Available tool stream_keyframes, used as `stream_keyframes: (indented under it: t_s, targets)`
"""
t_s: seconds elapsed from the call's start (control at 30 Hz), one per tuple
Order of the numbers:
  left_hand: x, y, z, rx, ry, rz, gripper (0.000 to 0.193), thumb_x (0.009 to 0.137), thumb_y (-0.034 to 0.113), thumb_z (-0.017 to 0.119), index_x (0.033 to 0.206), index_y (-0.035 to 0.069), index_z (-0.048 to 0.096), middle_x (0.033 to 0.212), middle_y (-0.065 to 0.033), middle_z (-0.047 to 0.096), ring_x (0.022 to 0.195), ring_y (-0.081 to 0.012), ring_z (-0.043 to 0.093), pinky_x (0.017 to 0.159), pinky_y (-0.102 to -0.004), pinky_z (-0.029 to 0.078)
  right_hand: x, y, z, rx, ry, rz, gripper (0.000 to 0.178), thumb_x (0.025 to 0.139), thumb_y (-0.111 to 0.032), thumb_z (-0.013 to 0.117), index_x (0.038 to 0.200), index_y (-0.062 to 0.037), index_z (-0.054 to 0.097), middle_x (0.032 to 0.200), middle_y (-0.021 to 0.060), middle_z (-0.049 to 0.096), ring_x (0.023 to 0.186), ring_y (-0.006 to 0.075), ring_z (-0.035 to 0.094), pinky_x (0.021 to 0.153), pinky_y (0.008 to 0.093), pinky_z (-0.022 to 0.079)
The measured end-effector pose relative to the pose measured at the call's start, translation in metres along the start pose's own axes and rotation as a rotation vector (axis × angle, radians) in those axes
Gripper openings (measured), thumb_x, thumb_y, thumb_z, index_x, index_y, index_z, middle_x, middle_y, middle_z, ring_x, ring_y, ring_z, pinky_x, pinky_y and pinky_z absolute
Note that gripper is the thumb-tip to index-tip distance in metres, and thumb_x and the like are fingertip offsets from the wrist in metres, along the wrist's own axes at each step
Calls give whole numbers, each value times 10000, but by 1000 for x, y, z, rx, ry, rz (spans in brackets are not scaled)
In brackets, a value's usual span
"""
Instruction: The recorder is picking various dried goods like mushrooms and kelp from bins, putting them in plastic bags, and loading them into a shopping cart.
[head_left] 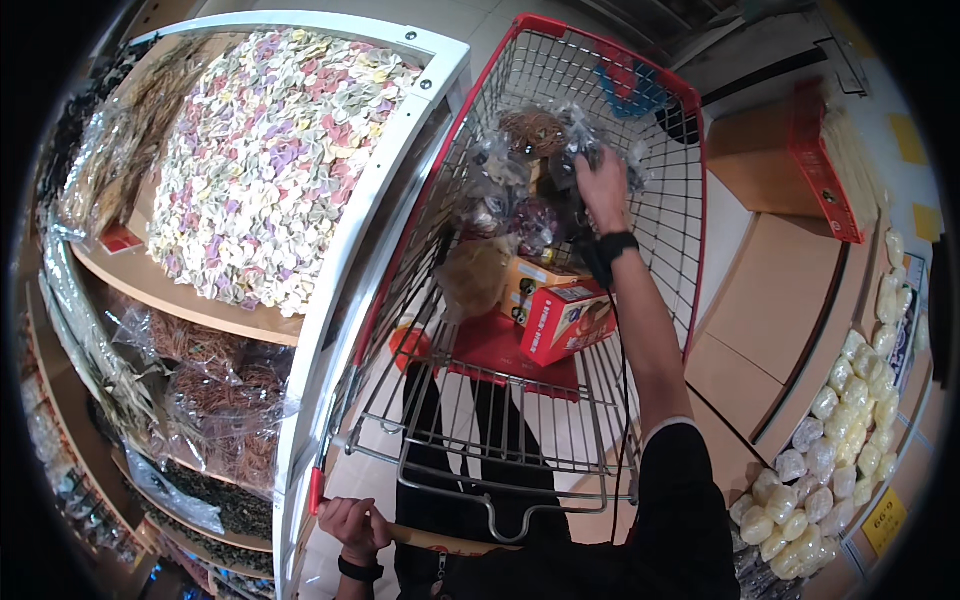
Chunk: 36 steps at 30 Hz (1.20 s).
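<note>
My left hand [355, 527] is closed around the handle [440, 540] of a shopping cart [668, 270] at the lower left. Inside the cart, toward its far end, my right hand [602, 190] has its fingers closed on a clear plastic bag [572, 160] of dark goods; the fingertips are partly hidden. Beside that bag lie a bag of brown, stringy dried food [532, 130] and a bag of purplish items [536, 222]. Nearer to me are a pale yellowish bag [478, 278], an orange box [525, 285] and a red box [568, 322].
Along the cart's left stands a white-framed shelf [385, 170] heaped with colorful shell-shaped pasta [270, 160]. Bagged dried goods [225, 400] fill its lower tier. To the right are cardboard boxes [765, 320] and wrapped pale pieces [840, 420]. A red-and-blue package [630, 85] sits at the cart's far end.
</note>
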<state>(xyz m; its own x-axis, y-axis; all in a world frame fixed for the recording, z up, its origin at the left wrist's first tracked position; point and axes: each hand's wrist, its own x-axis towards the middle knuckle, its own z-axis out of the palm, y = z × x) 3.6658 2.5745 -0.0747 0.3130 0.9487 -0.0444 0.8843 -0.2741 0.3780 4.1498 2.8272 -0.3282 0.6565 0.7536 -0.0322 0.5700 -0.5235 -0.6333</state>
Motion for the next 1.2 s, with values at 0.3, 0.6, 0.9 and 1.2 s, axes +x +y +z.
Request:
stream_keyframes:
  t_s: [0.3,0.6,0.9,1.2]
  targets:
    - [2,6,-7,-46,41,-39,43,561,87,561,600,74,574,509,-51,452,492,-229,441,569,-348,301,30,-1,82,238,-79,312,615,686,-400,707,1138,-17,542,1067,171,621,1023,299,580,901,345,434]
    - [-1,-5,-21,-87,113,32,59,534,62,562,589,76,548,513,-47,475,467,-230,450,521,-344,296,-17,-23,25,674,53,239,298,685,-106,711,908,-30,529,838,52,578,774,126,543,706,257,440]
    - [-21,-10,-41,-60,176,64,89,564,94,611,652,85,600,539,-36,516,476,-205,487,495,-318,313,-141,-119,-198,860,-151,-77,264,701,16,592,905,-93,464,821,-28,468,749,63,455,653,209,376]
    - [-42,-35,-164,-598,363,66,817,714,275,756,1349,29,304,1342,-171,366,1243,-339,351,1030,-420,301,-342,-290,-298,660,-896,-325,370,523,-158,588,869,-44,529,828,-5,511,787,98,503,700,212,381]
